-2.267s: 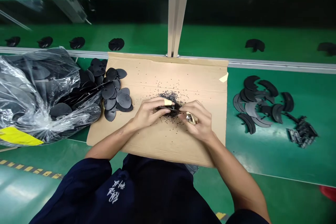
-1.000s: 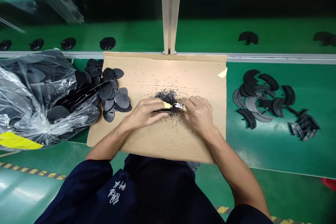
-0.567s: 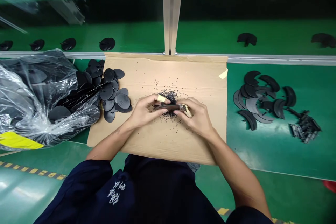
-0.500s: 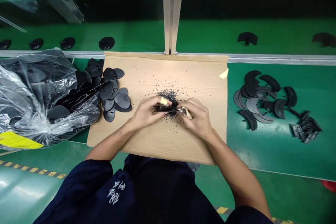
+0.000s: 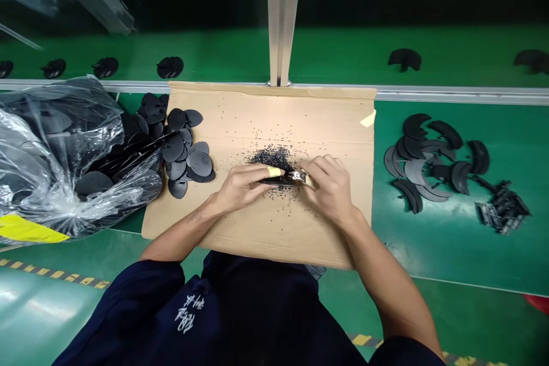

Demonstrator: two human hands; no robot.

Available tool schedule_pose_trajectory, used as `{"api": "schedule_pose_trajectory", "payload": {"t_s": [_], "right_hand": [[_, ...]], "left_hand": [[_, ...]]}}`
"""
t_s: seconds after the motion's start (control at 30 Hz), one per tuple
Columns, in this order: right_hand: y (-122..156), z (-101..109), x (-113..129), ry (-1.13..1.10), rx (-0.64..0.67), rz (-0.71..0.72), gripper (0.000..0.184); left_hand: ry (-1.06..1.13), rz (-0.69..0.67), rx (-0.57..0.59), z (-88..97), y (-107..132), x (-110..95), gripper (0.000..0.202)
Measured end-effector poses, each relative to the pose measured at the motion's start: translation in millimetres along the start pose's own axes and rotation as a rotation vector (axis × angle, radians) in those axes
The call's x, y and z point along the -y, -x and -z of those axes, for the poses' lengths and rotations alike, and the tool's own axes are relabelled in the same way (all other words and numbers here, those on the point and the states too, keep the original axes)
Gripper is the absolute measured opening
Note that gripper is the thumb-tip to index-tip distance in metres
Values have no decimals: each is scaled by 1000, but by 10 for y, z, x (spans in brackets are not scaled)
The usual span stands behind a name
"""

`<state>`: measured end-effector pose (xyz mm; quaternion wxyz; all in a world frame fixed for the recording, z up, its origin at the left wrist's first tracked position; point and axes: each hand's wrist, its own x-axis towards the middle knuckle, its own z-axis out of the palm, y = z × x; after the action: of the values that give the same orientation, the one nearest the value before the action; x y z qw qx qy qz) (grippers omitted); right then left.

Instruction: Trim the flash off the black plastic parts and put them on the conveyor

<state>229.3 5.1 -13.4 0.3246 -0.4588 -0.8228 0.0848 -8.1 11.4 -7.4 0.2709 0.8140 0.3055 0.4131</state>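
Observation:
My left hand (image 5: 240,186) is closed on a flat black plastic piece (image 5: 274,181), pinning it against the cardboard sheet (image 5: 266,223); a yellow tape wrap sits on one fingertip. My right hand (image 5: 330,186) is closed round a small trimming tool (image 5: 300,176) with a pale handle and a metal tip, which meets the right end of the piece. A heap of fine black shavings (image 5: 272,155) lies just behind both hands.
A pile of black discs (image 5: 182,146) spills from a clear plastic bag (image 5: 60,154) on the left. Crescent-shaped black pieces (image 5: 429,163) and small black scraps (image 5: 501,211) lie on the green bench at right. Behind a metal rail (image 5: 429,93), a green belt carries spaced black parts.
The hands lowered again after a slight lift, and the tool tip has shifted along the piece's edge. Both hands stay over the same spot on the cardboard.

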Motion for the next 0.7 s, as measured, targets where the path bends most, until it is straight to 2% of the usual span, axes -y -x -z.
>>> {"api": "schedule_pose_trajectory", "payload": {"t_s": [0.1, 0.3, 0.57, 0.7], "right_hand": [[22, -34, -23, 44, 46, 69, 30], [33, -29, -10, 107, 82, 91, 28], [-17, -1, 73, 308, -59, 168, 19], [-4, -13, 102, 307, -77, 167, 19]], "left_hand": [[10, -12, 4, -16, 16, -6, 30], [21, -7, 9, -18, 28, -10, 29], [28, 17, -14, -24, 23, -48, 27], [25, 6, -23, -39, 46, -45, 28]]}}
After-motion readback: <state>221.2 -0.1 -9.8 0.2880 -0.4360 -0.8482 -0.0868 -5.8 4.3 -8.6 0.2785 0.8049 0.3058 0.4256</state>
